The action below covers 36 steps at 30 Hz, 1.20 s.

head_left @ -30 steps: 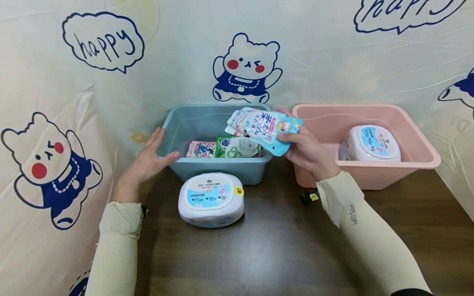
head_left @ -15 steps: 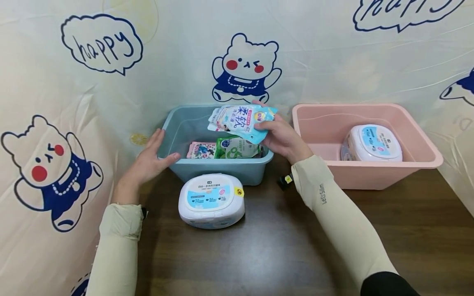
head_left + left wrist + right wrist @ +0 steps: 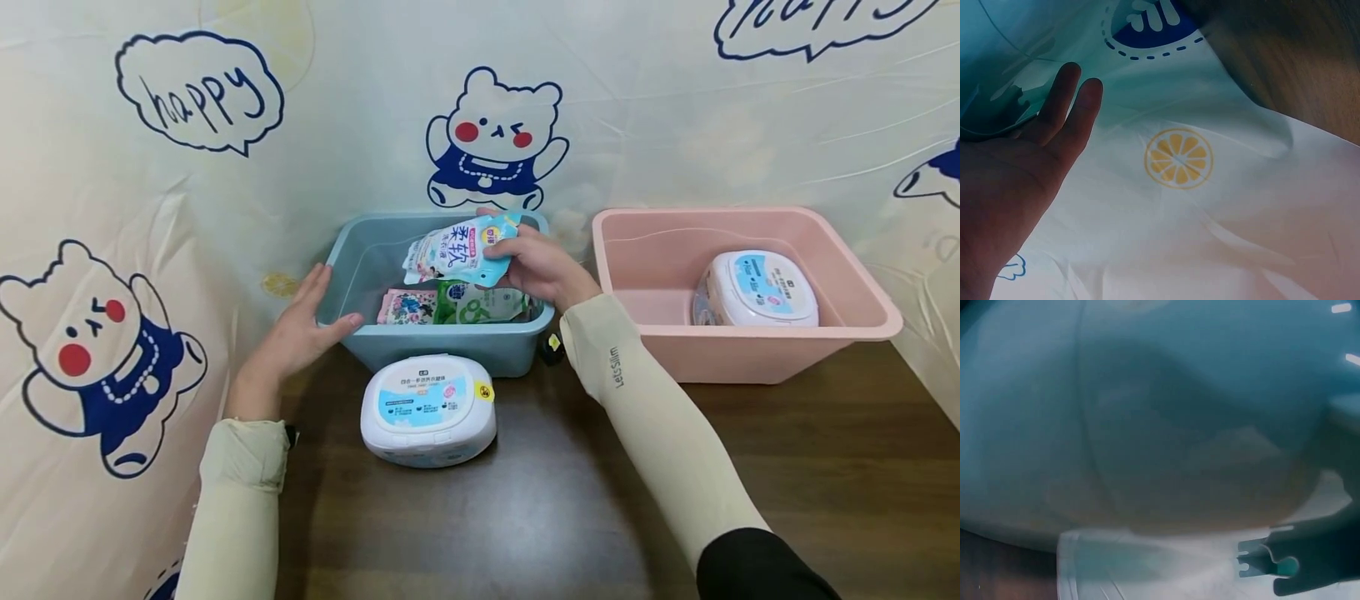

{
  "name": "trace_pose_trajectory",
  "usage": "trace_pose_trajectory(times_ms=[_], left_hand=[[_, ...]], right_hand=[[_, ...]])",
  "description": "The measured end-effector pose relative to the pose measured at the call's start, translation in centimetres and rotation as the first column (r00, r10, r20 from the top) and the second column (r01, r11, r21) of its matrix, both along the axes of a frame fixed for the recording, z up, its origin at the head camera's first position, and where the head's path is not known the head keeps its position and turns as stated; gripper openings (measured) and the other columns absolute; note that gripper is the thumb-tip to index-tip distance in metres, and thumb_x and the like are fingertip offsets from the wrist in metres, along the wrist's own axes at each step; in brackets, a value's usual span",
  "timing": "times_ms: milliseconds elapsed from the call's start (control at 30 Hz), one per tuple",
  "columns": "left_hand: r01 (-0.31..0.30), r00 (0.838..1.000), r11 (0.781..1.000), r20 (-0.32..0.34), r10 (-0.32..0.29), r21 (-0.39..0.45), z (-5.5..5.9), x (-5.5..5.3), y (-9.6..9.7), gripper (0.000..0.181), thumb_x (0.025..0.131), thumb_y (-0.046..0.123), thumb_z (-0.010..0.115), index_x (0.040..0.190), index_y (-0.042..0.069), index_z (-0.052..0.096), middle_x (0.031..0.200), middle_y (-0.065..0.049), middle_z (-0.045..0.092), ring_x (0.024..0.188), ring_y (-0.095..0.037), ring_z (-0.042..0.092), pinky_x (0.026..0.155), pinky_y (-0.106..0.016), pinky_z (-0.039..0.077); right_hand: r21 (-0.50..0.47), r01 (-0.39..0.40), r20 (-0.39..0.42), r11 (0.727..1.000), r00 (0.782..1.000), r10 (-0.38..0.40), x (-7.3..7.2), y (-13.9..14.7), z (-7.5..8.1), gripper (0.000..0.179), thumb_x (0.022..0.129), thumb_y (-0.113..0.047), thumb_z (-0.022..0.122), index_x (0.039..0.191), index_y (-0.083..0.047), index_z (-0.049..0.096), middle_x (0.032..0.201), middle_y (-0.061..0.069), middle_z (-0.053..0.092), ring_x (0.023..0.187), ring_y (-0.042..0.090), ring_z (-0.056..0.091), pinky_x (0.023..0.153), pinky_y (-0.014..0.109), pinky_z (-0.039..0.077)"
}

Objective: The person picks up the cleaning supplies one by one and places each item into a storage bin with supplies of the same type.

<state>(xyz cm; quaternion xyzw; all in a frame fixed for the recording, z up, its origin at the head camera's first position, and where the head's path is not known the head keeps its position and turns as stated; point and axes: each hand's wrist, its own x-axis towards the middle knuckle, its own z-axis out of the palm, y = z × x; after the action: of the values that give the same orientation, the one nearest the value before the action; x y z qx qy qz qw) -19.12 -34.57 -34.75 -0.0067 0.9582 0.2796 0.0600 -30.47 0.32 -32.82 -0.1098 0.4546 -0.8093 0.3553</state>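
Note:
My right hand pinches a light blue and white laundry detergent pouch by its right end, over the blue bin. Thumb on top, the other fingers go behind the pouch. Inside that bin lie a green and white pack and a pink floral pack. With fingers straight, my left hand rests against the bin's left rim; the left wrist view shows this hand beside the bluish wall. The right wrist view is filled by the blurred blue bin surface; no fingers are plain there.
A white lidded tub stands on the brown table in front of the blue bin. To the right is a pink bin holding a similar white tub. A printed cloth hangs behind and at the left.
My right hand has moved left with the detergent pouch, from the blue bin's right edge to over its middle. The left hand stays at the rim.

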Motion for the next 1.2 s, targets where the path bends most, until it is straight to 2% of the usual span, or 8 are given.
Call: trace_pose_trajectory(times_ms=[267,433,633,933,1200], left_hand=[[-0.001,1.000,1.000,-0.007,0.001,0.004,-0.20,0.11,0.02,0.106,0.091,0.067,0.058,0.162,0.024,-0.007,0.168,0.001,-0.014,0.151,-0.044,-0.001,0.106,-0.078,0.013],[0.002,1.000,1.000,-0.007,-0.002,0.002,-0.32,0.09,0.03,0.105,0.092,0.066,0.058,0.163,0.023,-0.007,0.168,0.000,-0.014,0.151,-0.045,-0.001,0.105,-0.079,0.014],[0.003,1.000,1.000,-0.024,-0.003,0.006,-0.37,0.05,0.06,0.105,0.093,0.065,0.059,0.163,0.022,-0.006,0.168,-0.001,-0.013,0.151,-0.045,0.000,0.107,-0.078,0.013],[-0.003,1.000,1.000,-0.022,0.003,0.006,-0.20,0.10,0.06,0.104,0.093,0.064,0.059,0.163,0.023,-0.007,0.168,0.000,-0.014,0.151,-0.046,0.001,0.106,-0.079,0.013],[-0.006,1.000,1.000,-0.020,0.007,0.013,-0.09,0.13,0.14,0.104,0.092,0.065,0.059,0.163,0.024,-0.007,0.169,0.000,-0.013,0.150,-0.047,0.001,0.105,-0.080,0.014]], right_hand=[[0.018,-0.018,-0.044,1.000,0.999,0.019,-0.08,-0.14,-0.30,0.073,0.100,0.003,0.047,0.162,-0.030,0.024,0.150,0.016,0.040,0.112,0.036,0.056,0.084,0.047,0.057],[0.009,-0.038,-0.041,0.999,0.998,0.038,-0.05,-0.16,-0.42,0.077,0.098,0.004,0.046,0.162,-0.030,0.022,0.151,0.016,0.038,0.112,0.037,0.055,0.085,0.048,0.056],[0.036,-0.038,-0.029,0.999,0.999,0.039,-0.24,-0.21,-0.33,0.082,0.095,0.007,0.045,0.163,-0.029,0.017,0.152,0.018,0.038,0.114,0.039,0.056,0.097,0.056,0.049],[0.062,-0.073,-0.027,0.995,0.997,0.075,-0.43,-0.36,-0.22,0.089,0.091,0.011,0.043,0.164,-0.028,0.009,0.155,0.018,0.031,0.125,0.043,0.046,0.108,0.064,0.034],[0.090,-0.102,-0.058,0.991,0.993,0.107,-0.46,-0.38,-0.18,0.088,0.093,0.013,0.039,0.164,-0.028,0.007,0.156,0.017,0.030,0.128,0.042,0.045,0.108,0.065,0.034]])
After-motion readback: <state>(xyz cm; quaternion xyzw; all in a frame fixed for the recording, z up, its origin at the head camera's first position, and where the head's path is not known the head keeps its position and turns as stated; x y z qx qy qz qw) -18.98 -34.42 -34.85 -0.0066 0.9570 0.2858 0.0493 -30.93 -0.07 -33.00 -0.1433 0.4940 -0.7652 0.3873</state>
